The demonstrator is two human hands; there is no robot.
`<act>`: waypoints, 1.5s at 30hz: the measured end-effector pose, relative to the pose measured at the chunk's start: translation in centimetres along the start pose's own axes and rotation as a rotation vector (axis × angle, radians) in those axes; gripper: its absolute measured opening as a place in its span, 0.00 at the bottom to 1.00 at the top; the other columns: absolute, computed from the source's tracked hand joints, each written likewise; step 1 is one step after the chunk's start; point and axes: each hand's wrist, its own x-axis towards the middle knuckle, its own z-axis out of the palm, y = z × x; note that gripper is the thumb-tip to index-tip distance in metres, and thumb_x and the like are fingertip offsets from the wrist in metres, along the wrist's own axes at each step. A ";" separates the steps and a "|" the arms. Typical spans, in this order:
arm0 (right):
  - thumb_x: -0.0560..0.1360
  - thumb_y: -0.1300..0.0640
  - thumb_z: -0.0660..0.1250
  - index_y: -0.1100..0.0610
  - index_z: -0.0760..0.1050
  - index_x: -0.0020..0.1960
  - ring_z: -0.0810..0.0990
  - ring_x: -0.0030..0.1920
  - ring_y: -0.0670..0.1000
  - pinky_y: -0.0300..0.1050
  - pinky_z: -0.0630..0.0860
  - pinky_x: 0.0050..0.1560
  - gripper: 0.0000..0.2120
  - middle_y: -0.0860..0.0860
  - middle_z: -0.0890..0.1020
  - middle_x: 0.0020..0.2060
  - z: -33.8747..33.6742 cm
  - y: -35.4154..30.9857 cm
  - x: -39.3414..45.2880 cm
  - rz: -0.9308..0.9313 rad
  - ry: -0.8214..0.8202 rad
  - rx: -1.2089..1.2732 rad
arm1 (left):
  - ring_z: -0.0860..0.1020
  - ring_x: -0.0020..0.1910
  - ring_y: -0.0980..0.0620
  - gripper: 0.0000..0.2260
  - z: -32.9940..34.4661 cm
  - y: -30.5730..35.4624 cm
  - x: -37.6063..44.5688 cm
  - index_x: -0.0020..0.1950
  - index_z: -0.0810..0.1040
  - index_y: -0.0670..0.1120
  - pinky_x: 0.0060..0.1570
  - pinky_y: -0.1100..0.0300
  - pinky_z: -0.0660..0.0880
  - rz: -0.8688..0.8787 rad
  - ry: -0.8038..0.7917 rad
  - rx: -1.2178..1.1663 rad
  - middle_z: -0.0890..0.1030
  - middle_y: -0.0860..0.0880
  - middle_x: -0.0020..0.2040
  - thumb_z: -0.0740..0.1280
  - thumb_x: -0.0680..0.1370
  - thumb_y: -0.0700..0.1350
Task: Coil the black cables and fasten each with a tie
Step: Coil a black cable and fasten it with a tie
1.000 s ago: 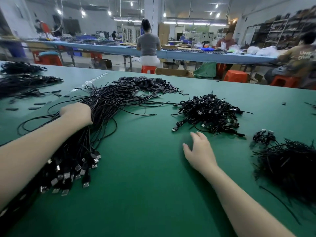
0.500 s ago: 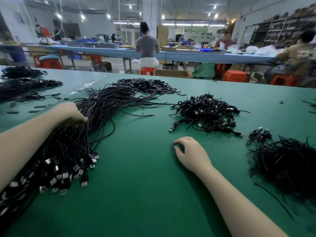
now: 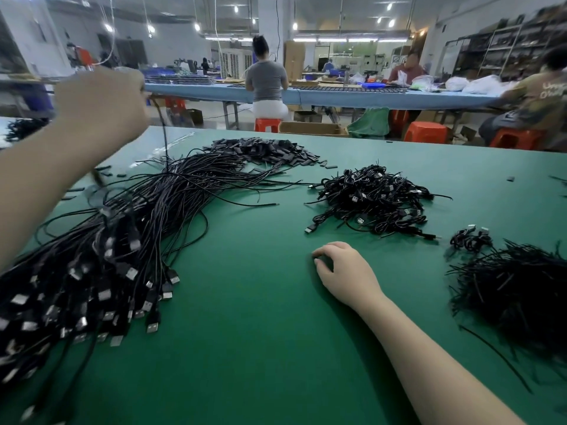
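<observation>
Your left hand (image 3: 101,105) is now raised well above the table (image 3: 260,348); half a second ago it rested low on the bundle of loose cables (image 3: 129,234). Its fingers are closed on a single cable (image 3: 164,136), which hangs straight down from the grip into the bundle below. The hand is blurred, so the exact finger placement cannot be read.

Your right hand (image 3: 346,271) has stayed on the table, well to the right of the grip. Its fingers are curled with the tips touching the green surface, and it holds nothing.

The pile of coiled cables (image 3: 371,200) lies beyond your right hand. The heap of ties (image 3: 515,289) sits to the right of it. Neither has moved.
</observation>
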 end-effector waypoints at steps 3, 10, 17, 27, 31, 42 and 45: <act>0.78 0.54 0.61 0.50 0.79 0.58 0.75 0.58 0.48 0.45 0.74 0.54 0.11 0.46 0.77 0.58 0.0 0.0 0.0 0.005 -0.022 -0.011 | 0.74 0.42 0.44 0.12 -1.3 1.8 0.3 0.50 0.78 0.42 0.44 0.52 0.71 0.133 -0.068 0.029 0.78 0.44 0.43 0.63 0.79 0.50; 0.75 0.52 0.69 0.51 0.61 0.74 0.63 0.70 0.44 0.28 0.56 0.65 0.30 0.49 0.65 0.70 -3.3 -3.2 -0.2 -0.173 0.233 0.262 | 0.79 0.39 0.57 0.11 -2.9 10.3 -6.0 0.55 0.82 0.51 0.38 0.65 0.70 0.639 -0.300 -0.347 0.80 0.58 0.42 0.63 0.79 0.52; 0.72 0.45 0.72 0.48 0.77 0.43 0.71 0.29 0.45 0.37 0.69 0.30 0.08 0.42 0.71 0.27 -11.8 -5.6 0.2 -0.206 0.108 0.557 | 0.77 0.37 0.61 0.04 -1.4 17.8 -10.8 0.48 0.78 0.53 0.37 0.69 0.70 0.740 -0.189 -0.943 0.79 0.57 0.39 0.69 0.76 0.51; 0.79 0.48 0.64 0.51 0.80 0.37 0.60 0.24 0.46 0.38 0.61 0.25 0.14 0.45 0.66 0.25 -13.8 -3.1 0.5 0.026 0.044 0.816 | 0.75 0.40 0.56 0.20 5.3 17.6 -9.6 0.45 0.75 0.50 0.39 0.60 0.72 0.360 -0.188 -0.646 0.77 0.53 0.44 0.71 0.68 0.64; 0.81 0.50 0.61 0.50 0.78 0.38 0.62 0.24 0.45 0.37 0.62 0.26 0.15 0.42 0.67 0.24 -13.5 -3.1 0.7 0.048 0.101 0.825 | 0.81 0.33 0.51 0.33 5.7 17.2 -9.2 0.36 0.84 0.44 0.32 0.60 0.77 0.162 -0.566 -0.698 0.83 0.47 0.36 0.52 0.77 0.68; 0.81 0.50 0.60 0.54 0.78 0.42 0.62 0.26 0.47 0.38 0.62 0.27 0.13 0.48 0.64 0.27 -11.8 -3.2 0.4 0.121 -0.216 0.768 | 0.82 0.50 0.46 0.17 4.8 16.5 -8.4 0.56 0.77 0.44 0.53 0.53 0.79 -0.170 -1.214 -2.178 0.83 0.46 0.50 0.57 0.71 0.41; 0.81 0.50 0.60 0.52 0.79 0.42 0.62 0.27 0.48 0.38 0.62 0.27 0.13 0.49 0.62 0.29 -11.9 -2.9 0.3 0.092 -0.312 0.772 | 0.83 0.47 0.48 0.15 4.8 16.8 -8.3 0.46 0.79 0.47 0.50 0.56 0.78 -0.312 -1.066 -2.154 0.84 0.49 0.45 0.54 0.81 0.50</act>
